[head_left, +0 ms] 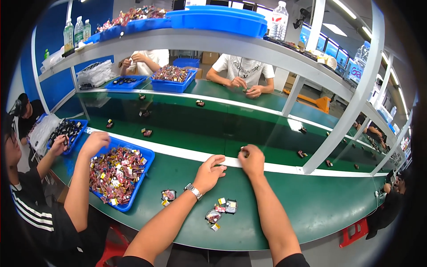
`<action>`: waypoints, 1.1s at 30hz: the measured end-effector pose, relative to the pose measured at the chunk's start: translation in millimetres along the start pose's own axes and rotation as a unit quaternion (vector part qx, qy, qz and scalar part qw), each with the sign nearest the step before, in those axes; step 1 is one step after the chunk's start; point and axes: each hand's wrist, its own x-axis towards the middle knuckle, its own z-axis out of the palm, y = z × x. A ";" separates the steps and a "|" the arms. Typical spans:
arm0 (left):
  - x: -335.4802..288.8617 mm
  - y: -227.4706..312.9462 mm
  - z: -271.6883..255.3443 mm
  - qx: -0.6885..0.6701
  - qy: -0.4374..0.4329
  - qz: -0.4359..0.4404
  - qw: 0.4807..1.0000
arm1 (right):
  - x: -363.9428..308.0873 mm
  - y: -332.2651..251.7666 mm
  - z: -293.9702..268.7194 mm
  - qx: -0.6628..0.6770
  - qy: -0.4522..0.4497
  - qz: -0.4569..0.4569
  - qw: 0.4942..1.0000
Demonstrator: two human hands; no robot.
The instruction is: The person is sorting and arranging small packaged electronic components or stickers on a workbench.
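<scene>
Over the near edge of the conveyor, my left hand (210, 173) is held with its fingers stretched and slightly apart, nothing visible in it. Just right of it, my right hand (252, 161) is closed in a pinch at the white rail (284, 168); a small dark bit shows at its fingertips, too hidden to name. On the green table before me lie small clear-and-black plastic pieces (231, 206) with red and yellow labelled parts. One more such piece (213, 216) sits nearer me, and another (168, 195) lies left of my left forearm.
Left of me stands a blue tray (149, 161) heaped with small labelled parts, with a co-worker's arm (78, 196) over it. Small pieces (147, 132) are spread along the green belt (187, 129). A metal shelf post (351, 102) rises at the right. Two people work across the belt.
</scene>
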 end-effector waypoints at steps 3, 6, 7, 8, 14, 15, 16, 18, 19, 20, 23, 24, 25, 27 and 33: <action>-1.1 -0.5 2.9 0.050 -0.026 0.018 0.998 | 8.1 19.0 -2.5 -0.055 -0.032 0.066 0.996; -0.4 -2.4 7.0 0.036 -0.025 0.023 0.999 | -4.3 11.3 -8.9 -0.087 0.102 -0.080 0.988; -1.9 -4.0 1.9 0.036 -0.020 0.023 0.999 | -12.8 -3.3 -12.6 -0.084 0.099 -0.083 0.988; -3.2 -5.9 -1.7 0.040 -0.016 0.018 0.999 | -27.6 -17.4 -22.5 0.041 -0.027 -0.002 0.999; -7.6 11.4 5.1 0.106 -0.043 -0.010 0.993 | -95.0 -73.2 -114.9 0.159 -0.338 -0.053 0.926; -8.3 16.4 6.6 0.154 -0.062 -0.027 0.986 | -99.6 -77.8 -117.3 0.122 -0.327 -0.104 0.931; -7.3 13.8 5.2 0.151 -0.080 -0.020 0.985 | -100.2 -80.2 -117.8 0.099 -0.350 -0.112 0.925; -6.6 10.7 2.3 0.147 -0.105 -0.019 0.983 | -95.8 -80.1 -114.1 0.119 -0.363 -0.068 0.922; -6.3 10.3 0.1 0.141 -0.128 -0.021 0.981 | -91.3 -81.5 -112.7 0.139 -0.377 -0.023 0.915; -6.7 10.6 -3.3 0.155 -0.166 -0.025 0.974 | -81.5 -83.5 -113.9 0.130 -0.389 -0.015 0.912; -3.4 9.5 -9.6 0.146 -0.236 -0.061 0.959 | -54.1 -70.9 -106.8 0.127 -0.374 -0.015 0.919; -3.4 10.0 -10.4 0.129 -0.262 -0.055 0.955 | -48.0 -57.6 -98.8 0.163 -0.385 -0.006 0.908; -5.1 16.2 -9.6 0.118 -0.258 -0.065 0.957 | -44.9 -53.0 -93.7 0.166 -0.378 -0.009 0.911; -5.3 9.1 -8.1 0.119 -0.233 -0.050 0.964 | -41.4 -50.0 -85.6 0.242 -0.320 -0.075 0.913; -6.7 11.1 -7.8 0.035 -0.104 -0.072 0.991 | -62.0 -54.4 -72.5 0.271 -0.259 0.052 0.926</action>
